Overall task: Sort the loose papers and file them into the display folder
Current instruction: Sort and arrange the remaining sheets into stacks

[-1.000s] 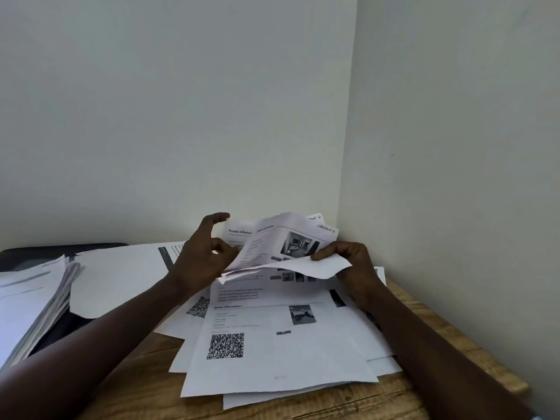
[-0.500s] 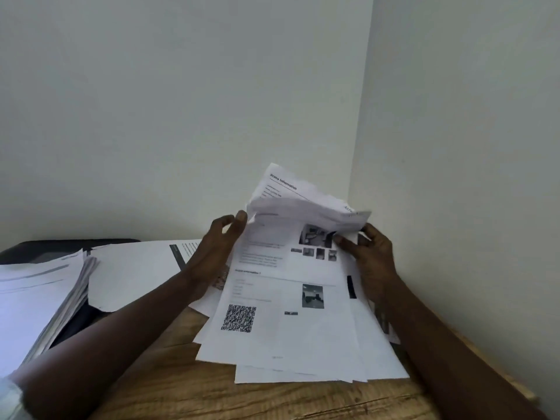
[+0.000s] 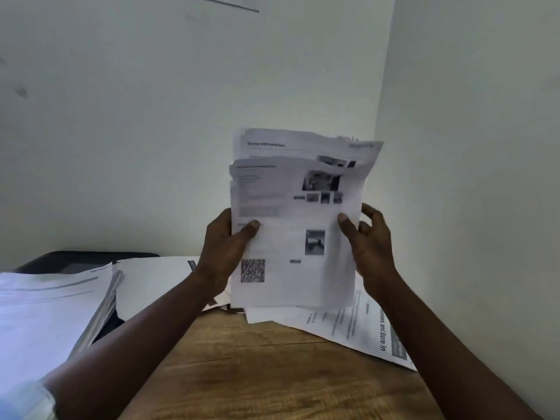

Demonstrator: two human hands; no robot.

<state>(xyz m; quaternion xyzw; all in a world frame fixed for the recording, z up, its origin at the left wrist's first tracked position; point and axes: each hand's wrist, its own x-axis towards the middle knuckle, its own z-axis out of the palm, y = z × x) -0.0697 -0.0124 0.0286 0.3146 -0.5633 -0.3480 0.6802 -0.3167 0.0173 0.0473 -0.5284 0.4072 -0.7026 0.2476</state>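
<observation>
Fingers [image 3: 373,214] of the right hand [image 3: 371,250] are curled behind the right edge of a sheaf of papers [image 3: 291,207], with the thumb pressed on its front; the left edge is gripped likewise by the left hand [image 3: 222,247], thumb in front and fingers hidden behind. The sheaf is held upright above the far part of the wooden table [image 3: 272,371], with its right edge near the side wall [image 3: 469,147] and the back wall [image 3: 151,131] behind it. Bare wood lies open between the forearms. Three staggered top edges can be counted in the sheaf, though the full number of sheets cannot be told. One printed sheet [image 3: 348,325] lies flat beneath the right wrist, one blank sheet [image 3: 151,283] at the middle left, and one thick stack of papers [image 3: 45,313] at the far left upon a dark object [image 3: 78,262] whose kind cannot be told. The sheaf's long axis is vertical, its printed face turned to the camera, heading at the top and a QR code low on the left
</observation>
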